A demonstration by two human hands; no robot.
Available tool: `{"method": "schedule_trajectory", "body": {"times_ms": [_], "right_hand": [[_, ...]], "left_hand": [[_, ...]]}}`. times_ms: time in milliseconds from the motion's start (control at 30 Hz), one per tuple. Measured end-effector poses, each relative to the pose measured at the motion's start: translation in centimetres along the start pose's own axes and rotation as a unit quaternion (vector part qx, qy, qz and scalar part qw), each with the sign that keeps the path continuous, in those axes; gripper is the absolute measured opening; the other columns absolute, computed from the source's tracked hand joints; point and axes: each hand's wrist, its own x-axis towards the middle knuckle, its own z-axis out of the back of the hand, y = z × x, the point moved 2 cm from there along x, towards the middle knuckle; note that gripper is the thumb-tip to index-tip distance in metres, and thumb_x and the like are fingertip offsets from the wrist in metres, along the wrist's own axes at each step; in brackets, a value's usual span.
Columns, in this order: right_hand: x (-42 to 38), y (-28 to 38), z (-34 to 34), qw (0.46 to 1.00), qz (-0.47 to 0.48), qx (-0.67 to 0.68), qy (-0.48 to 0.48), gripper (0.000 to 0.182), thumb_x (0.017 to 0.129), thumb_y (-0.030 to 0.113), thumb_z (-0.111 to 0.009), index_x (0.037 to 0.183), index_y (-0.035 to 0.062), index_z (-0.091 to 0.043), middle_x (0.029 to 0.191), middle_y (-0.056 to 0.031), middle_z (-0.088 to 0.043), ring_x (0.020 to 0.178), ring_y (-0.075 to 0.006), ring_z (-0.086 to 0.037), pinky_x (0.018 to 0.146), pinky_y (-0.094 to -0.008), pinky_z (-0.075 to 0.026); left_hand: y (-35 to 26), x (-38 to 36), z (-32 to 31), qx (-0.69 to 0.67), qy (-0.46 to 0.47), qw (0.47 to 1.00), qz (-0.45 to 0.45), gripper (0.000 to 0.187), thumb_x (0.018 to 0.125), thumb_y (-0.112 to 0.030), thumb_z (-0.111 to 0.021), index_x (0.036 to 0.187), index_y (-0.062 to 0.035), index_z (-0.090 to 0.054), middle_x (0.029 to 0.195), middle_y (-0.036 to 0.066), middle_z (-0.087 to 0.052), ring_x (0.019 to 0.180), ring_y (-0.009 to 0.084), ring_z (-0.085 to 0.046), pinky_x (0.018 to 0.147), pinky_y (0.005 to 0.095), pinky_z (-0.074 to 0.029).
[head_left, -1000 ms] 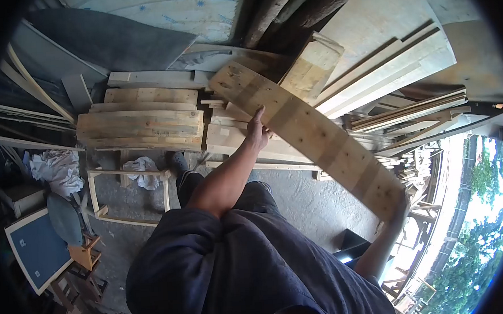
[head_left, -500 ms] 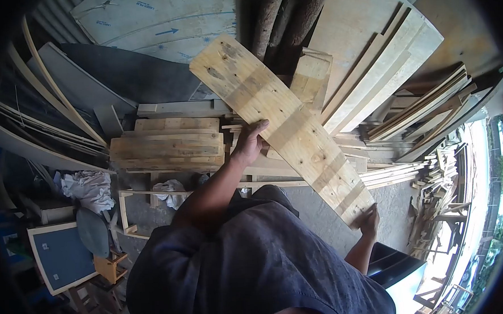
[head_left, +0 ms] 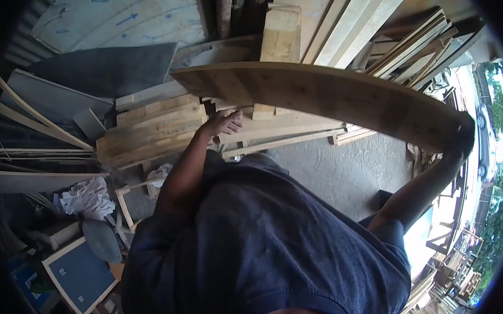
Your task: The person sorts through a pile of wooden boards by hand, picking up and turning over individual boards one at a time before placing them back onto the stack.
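Observation:
A long wooden board (head_left: pixel 316 94) spans the upper middle of the view, raised above the floor and turned so that one long edge faces up. My right hand (head_left: pixel 462 136) grips its right end. Its left end hangs free above a stack of planks. My left hand (head_left: pixel 225 123) is off the board, a little below its left part, with the fingers curled together and nothing visible in them.
A stack of wooden planks (head_left: pixel 153 131) lies at the left, near a crumpled white bundle (head_left: pixel 87 198). A blue framed panel (head_left: pixel 81 275) is at the lower left. Boards (head_left: pixel 352 24) lean at the back, above the concrete floor (head_left: pixel 332 172).
My left hand has let go of the board and moved left. My right hand has carried its end up and to the right, and the board has turned from face-on to nearly edge-on.

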Motion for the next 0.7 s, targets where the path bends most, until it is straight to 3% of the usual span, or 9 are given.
{"method": "schedule_trajectory", "body": {"times_ms": [33,100,167,200,233,333,467,533,700], "right_hand": [[1.9,2.7,-1.5,0.998,0.044,-0.019,0.029,0.035,0.087,0.023,-0.060,0.107,-0.0051,-0.057,0.103,-0.0115,-0.058,0.097,-0.0203,-0.055,0.084,-0.0340,-0.044],[4.6,8.5,-5.9,0.992,0.095,-0.043,0.066,0.032,0.084,0.018,-0.063,0.107,-0.0038,-0.057,0.100,-0.0118,-0.060,0.095,-0.0197,-0.057,0.082,-0.0337,-0.047],[5.2,13.7,-12.6,0.987,0.019,-0.040,0.155,0.033,0.079,0.014,-0.068,0.108,-0.0007,-0.058,0.094,-0.0121,-0.064,0.089,-0.0217,-0.062,0.078,-0.0334,-0.049],[5.4,13.6,-16.1,0.980,0.101,-0.022,0.167,0.034,0.078,0.015,-0.071,0.108,0.0021,-0.058,0.088,-0.0119,-0.066,0.079,-0.0258,-0.066,0.071,-0.0337,-0.051],[5.5,13.7,-19.2,0.973,0.101,-0.049,0.201,0.032,0.079,0.022,-0.072,0.103,0.0060,-0.059,0.083,-0.0112,-0.067,0.075,-0.0282,-0.067,0.067,-0.0356,-0.051],[5.0,10.2,-28.7,0.951,0.137,-0.063,0.269,0.028,0.083,0.033,-0.067,0.103,0.0150,-0.058,0.079,-0.0078,-0.067,0.071,-0.0286,-0.067,0.062,-0.0397,-0.053],[3.1,4.9,-39.2,0.917,0.120,-0.120,0.360,0.035,0.081,0.039,-0.066,0.110,0.0222,-0.055,0.089,-0.0117,-0.067,0.081,-0.0353,-0.065,0.068,-0.0462,-0.052],[2.6,2.7,-43.0,0.906,0.100,-0.141,0.386,0.036,0.081,0.036,-0.067,0.112,0.0219,-0.057,0.096,-0.0098,-0.067,0.087,-0.0327,-0.065,0.073,-0.0454,-0.051],[4.3,-1.6,-49.6,0.940,0.090,-0.071,0.323,0.035,0.081,0.031,-0.067,0.114,0.0209,-0.059,0.106,-0.0085,-0.065,0.093,-0.0323,-0.063,0.075,-0.0450,-0.051]], "left_hand": [[2.7,0.3,1.1,0.100,-0.021,0.994,0.035,0.063,0.086,-0.060,-0.052,0.111,-0.0030,-0.056,0.093,0.011,-0.067,0.074,0.0168,-0.063,0.067,0.0311,-0.052],[8.7,-0.3,3.7,0.137,-0.088,0.983,0.086,0.056,0.088,-0.055,-0.054,0.110,-0.0031,-0.056,0.089,0.010,-0.067,0.068,0.0155,-0.062,0.061,0.0311,-0.052],[12.7,-3.2,5.4,0.016,-0.156,0.975,0.155,0.049,0.089,-0.048,-0.054,0.111,-0.0048,-0.057,0.085,0.010,-0.067,0.064,0.0145,-0.060,0.056,0.0282,-0.050],[15.0,-4.9,6.0,-0.030,-0.192,0.968,0.156,0.045,0.089,-0.045,-0.054,0.110,-0.0054,-0.057,0.084,0.010,-0.067,0.061,0.0146,-0.060,0.055,0.0276,-0.050],[17.6,-6.5,6.5,-0.078,-0.229,0.957,0.158,0.041,0.090,-0.042,-0.054,0.109,-0.0061,-0.057,0.083,0.010,-0.067,0.059,0.0147,-0.060,0.054,0.0271,-0.049],[25.0,-11.0,7.5,-0.150,-0.304,0.928,0.152,0.035,0.089,-0.039,-0.055,0.105,-0.0079,-0.057,0.079,0.008,-0.065,0.062,0.0173,-0.062,0.054,0.0295,-0.049],[26.6,-16.8,4.3,-0.233,-0.395,0.867,0.193,0.034,0.086,-0.037,-0.056,0.105,-0.0086,-0.056,0.076,0.008,-0.063,0.062,0.0201,-0.062,0.054,0.0337,-0.048],[28.6,-18.7,3.7,-0.252,-0.426,0.844,0.205,0.035,0.086,-0.037,-0.057,0.106,-0.0089,-0.055,0.078,0.008,-0.063,0.064,0.0207,-0.062,0.055,0.0347,-0.049],[29.2,-18.9,1.0,-0.289,-0.479,0.804,0.199,0.036,0.085,-0.037,-0.056,0.108,-0.0096,-0.054,0.079,0.009,-0.063,0.064,0.0207,-0.063,0.054,0.0338,-0.049]]}}
